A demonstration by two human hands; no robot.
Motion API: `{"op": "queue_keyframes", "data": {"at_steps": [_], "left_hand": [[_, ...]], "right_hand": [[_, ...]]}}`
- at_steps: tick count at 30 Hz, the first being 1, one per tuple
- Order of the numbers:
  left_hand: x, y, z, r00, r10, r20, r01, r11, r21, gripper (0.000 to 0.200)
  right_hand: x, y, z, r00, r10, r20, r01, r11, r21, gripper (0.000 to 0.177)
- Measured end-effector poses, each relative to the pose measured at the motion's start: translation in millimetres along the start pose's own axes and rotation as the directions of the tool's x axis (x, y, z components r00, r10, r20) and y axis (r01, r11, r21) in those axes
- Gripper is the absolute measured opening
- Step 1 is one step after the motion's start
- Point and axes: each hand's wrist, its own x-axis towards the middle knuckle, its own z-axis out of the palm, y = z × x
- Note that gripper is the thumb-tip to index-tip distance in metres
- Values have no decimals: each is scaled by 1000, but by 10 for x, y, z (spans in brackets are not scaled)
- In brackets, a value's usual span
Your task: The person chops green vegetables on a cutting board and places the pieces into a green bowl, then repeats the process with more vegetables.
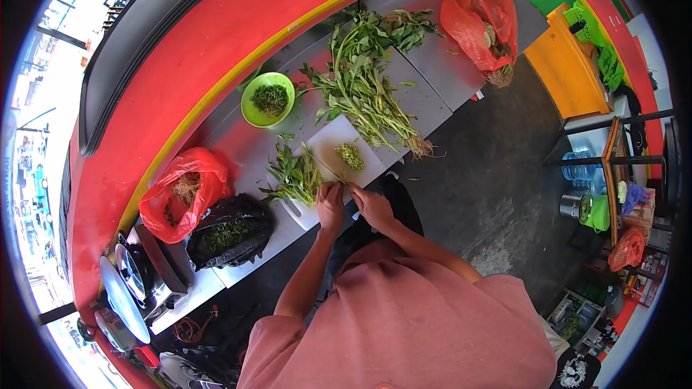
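My left hand is closed at the stem ends of a small bunch of leafy greens, on the near part of a white cutting board. Close beside it, my right hand is curled round the handle of a knife; its thin blade points away over the board and is hard to make out. A little pile of chopped green stems lies on the board, beyond my right hand. Farther off, a large heap of long-stemmed greens with roots spreads over the metal table.
A green bowl holds chopped leaves. On the left stand a red plastic bag with roots, a black bag of greens and a stove with lids. Another red bag lies at the far right end of the table.
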Motion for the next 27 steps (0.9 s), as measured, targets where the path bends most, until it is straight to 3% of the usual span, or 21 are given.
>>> {"op": "queue_keyframes", "data": {"at_steps": [6,8,12,14,20,27], "left_hand": [[-40,43,1,1000,15,-1,-14,999,46,26],[-27,46,-7,1000,12,4,-12,999,53,25],[-11,36,0,1000,13,1,-13,999,30,23],[23,20,-4,999,19,25,-18,999,-28,22],[32,-14,27,999,34,-15,-35,997,-69,21],[29,3,-5,999,12,42,-10,999,-50,23]], "right_hand": [[79,-15,13,997,-62,-44,59,996,-72,36],[-10,-11,-47,999,21,-47,-21,1000,11,36],[-81,24,-88,994,92,-51,-93,996,-7,35],[-68,-19,-150,988,138,-74,-125,981,150,35],[-172,-69,-211,994,107,-12,-104,983,154,34],[-251,18,-170,996,84,-35,-77,981,177,35]]}}
